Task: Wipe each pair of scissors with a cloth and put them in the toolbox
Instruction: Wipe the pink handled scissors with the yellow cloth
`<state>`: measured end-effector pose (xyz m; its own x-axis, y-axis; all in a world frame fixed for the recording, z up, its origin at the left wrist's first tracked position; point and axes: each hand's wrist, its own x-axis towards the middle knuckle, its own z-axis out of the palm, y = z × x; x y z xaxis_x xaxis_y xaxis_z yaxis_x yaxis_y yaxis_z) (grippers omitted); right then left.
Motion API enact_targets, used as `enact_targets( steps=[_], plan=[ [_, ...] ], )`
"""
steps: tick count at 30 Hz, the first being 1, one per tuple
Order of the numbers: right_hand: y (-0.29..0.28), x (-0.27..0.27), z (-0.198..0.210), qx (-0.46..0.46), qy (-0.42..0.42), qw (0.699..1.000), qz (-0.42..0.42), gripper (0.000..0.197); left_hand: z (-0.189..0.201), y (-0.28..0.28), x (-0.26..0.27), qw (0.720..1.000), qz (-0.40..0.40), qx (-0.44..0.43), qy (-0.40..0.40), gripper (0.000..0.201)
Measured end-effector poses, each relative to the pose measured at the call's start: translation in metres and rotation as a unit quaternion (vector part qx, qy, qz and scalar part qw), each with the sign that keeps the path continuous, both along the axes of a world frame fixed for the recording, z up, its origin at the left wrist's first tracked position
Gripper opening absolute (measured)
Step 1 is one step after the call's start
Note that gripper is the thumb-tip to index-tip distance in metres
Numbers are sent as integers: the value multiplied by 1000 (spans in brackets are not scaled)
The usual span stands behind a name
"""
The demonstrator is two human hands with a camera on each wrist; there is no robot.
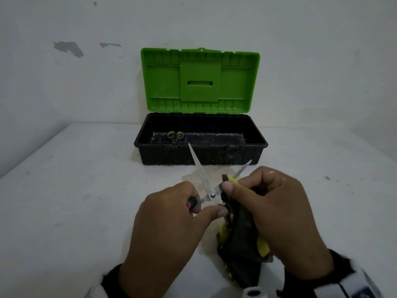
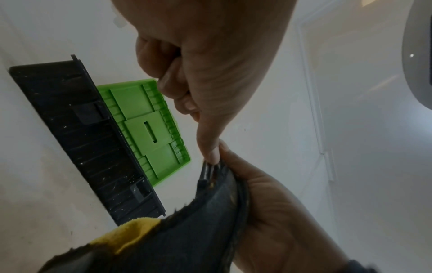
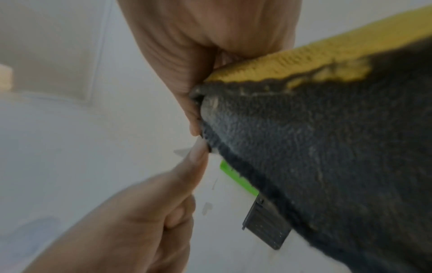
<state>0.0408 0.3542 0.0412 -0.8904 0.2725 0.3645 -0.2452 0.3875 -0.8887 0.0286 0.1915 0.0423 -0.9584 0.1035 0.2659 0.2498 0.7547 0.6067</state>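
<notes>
My left hand [image 1: 193,208] grips the black-and-red handles of a pair of scissors [image 1: 203,179] whose blades are spread open, pointing toward the toolbox. My right hand [image 1: 247,190] pinches a dirty yellow-and-dark cloth [image 1: 240,233] around the right blade near the pivot. The cloth [image 3: 327,147] fills the right wrist view; in the left wrist view it [image 2: 187,230] hangs below my thumb. The toolbox [image 1: 199,151], black with a raised green lid [image 1: 199,80], stands open behind my hands. One pair of green-handled scissors [image 1: 176,136] lies inside at its left end.
The toolbox stands against a white wall with chipped paint. The white table [image 1: 75,190] stretches to both sides of my hands; its left edge runs diagonally at the far left. A stained patch lies just in front of the toolbox.
</notes>
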Motion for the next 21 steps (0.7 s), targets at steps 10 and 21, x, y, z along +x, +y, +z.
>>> enact_targets(
  steps=[10,21],
  plan=[
    [8,-5,0,-77,-13,997,4,21,-6,-5,-3,998,-26,54,27,54],
    [20,-11,1,-127,2,992,-22,22,-9,-4,-4,997,-33,53,37,58]
  ],
)
